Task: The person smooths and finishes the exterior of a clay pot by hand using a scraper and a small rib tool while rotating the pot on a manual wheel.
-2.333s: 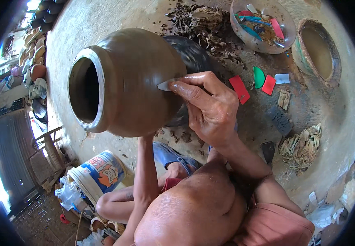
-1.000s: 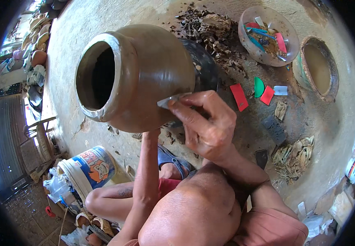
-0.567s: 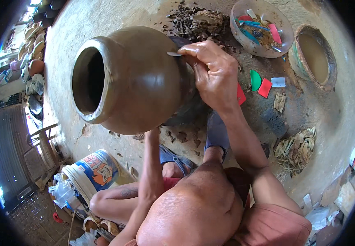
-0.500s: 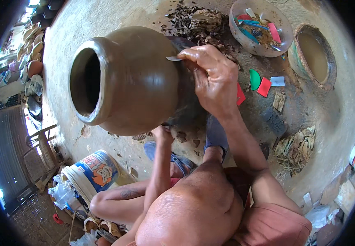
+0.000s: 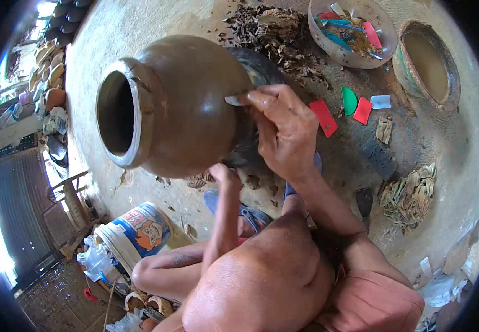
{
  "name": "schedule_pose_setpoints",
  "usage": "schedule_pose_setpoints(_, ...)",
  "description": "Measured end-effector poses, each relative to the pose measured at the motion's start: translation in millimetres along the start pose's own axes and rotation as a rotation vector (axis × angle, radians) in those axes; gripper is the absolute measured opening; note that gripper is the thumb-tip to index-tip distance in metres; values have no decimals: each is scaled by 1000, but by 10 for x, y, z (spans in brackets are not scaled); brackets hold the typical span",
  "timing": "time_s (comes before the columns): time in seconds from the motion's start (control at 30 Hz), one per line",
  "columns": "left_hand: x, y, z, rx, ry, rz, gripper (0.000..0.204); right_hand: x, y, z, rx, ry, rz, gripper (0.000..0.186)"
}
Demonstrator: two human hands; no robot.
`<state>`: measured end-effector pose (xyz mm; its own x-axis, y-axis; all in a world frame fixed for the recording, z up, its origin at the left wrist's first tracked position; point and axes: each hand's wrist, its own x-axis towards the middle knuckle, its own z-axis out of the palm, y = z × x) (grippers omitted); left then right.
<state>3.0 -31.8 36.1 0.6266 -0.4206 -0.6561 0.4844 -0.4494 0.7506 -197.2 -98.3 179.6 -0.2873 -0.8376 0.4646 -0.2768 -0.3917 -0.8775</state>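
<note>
A wet brown clay pot (image 5: 195, 105) with a wide round mouth is in front of me, its opening toward the left. Its thick rim (image 5: 134, 83) shows a rough dent on top. Behind the pot's base is a dark wheel (image 5: 264, 69), mostly hidden. My right hand (image 5: 286, 124) pinches a small thin pale scraper (image 5: 235, 100), its tip against the pot's wall near the base end. Below the pot, beside the wheel, my left hand (image 5: 224, 174) is partly covered, and its fingers are hidden.
Dark scraps (image 5: 275, 33) lie beyond the wheel. To the right are a clear bowl of plastic pieces (image 5: 328, 52), a water basin (image 5: 455, 83), red (image 5: 323, 117) and green plastic pieces (image 5: 349, 100), and crumpled dry leaves (image 5: 411, 193). A white bucket (image 5: 131, 232) stands at left.
The pot has turned, bringing a rough dent into view on its rim. My right hand with the scraper sits slightly lower in the picture. The view has shifted a little.
</note>
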Motion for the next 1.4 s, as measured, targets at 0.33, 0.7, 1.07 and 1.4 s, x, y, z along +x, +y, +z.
schedule_pose_setpoints(0.33, 469, 517, -596, 35, -550, -62, 71, -79, -135, 69, 87, 11, 20, 25)
schedule_pose_setpoints(0.7, -546, -108, -278, -145, -738, -485, 65, -248, -28, -3, 67, 19, 2, 34)
schedule_pose_setpoints(1.07, -309, -323, -124, -330, -565, -210, 63, -347, -34, 21, 84, -33, 47, 40)
schedule_pose_setpoints(1.4, 1105, 856, -960, 254, -709, 224, 62, -344, -153, 125, 163, -8, 84, 33)
